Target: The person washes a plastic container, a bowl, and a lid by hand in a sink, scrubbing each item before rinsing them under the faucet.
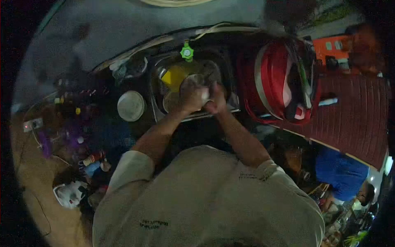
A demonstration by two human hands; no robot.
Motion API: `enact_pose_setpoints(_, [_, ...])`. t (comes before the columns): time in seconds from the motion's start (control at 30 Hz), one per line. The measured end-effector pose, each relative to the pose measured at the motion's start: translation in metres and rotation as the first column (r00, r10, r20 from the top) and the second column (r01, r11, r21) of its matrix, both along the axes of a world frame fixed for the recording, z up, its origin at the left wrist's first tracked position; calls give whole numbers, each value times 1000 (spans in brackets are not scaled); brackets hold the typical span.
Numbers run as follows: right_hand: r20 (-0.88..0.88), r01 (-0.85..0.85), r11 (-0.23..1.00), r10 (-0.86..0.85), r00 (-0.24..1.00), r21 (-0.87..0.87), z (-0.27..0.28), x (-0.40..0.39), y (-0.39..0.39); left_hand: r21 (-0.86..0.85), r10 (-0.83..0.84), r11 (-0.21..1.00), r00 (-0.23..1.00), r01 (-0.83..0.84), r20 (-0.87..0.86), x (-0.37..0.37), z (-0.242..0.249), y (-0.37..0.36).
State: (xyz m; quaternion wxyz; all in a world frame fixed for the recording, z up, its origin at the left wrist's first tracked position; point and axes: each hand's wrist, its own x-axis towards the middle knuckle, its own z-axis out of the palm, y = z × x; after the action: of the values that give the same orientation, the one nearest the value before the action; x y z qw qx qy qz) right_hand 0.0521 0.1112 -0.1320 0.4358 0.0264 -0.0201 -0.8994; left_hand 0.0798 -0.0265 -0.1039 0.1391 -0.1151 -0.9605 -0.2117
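Observation:
Over a metal sink (pixel 153 92), my left hand (pixel 192 99) and my right hand (pixel 217 99) are close together, fingers curled. A pale, blurred patch shows between them, and I cannot tell what they grip. Just beyond the hands, a round dish (pixel 194 78) lies in the basin, partly covered by my fingers. To its left is a bright yellow piece (pixel 175 77), and a round, plate-like shape (pixel 169 101) sits by the near left corner. A green star-shaped tap handle (pixel 187 52) stands at the sink's far edge.
Left of the sink is a stack of pale round plates (pixel 131 106), with a clear plastic bag (pixel 120 70) behind it. On the right stands a red rack (pixel 273 78) holding dishes and utensils. Beyond it are a dark red slatted surface (pixel 354 115) and an orange crate (pixel 335 49).

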Motion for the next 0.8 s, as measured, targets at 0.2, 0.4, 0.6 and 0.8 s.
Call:
enact_pose_setpoints(0.2, [79, -95, 961, 77, 994, 261, -10, 9, -36, 61, 259, 937, 800, -345, 541, -1, -8, -35])
enact_pose_setpoints(0.4, [-685, 487, 491, 413, 600, 723, -94, -16, -50, 219, 260, 893, 847, -394, 463, 62, 44, -78])
enact_pose_setpoints(0.6, [-253, 38, 622, 261, 931, 782, 22, -3, -67, -182, 805, 569, 497, -802, 324, 129, -16, -198])
enact_pose_setpoints(0.8, [164, -327, 787, 284, 945, 523, -110, 11, -69, -408, 641, 719, 310, -562, 703, 117, -30, -216])
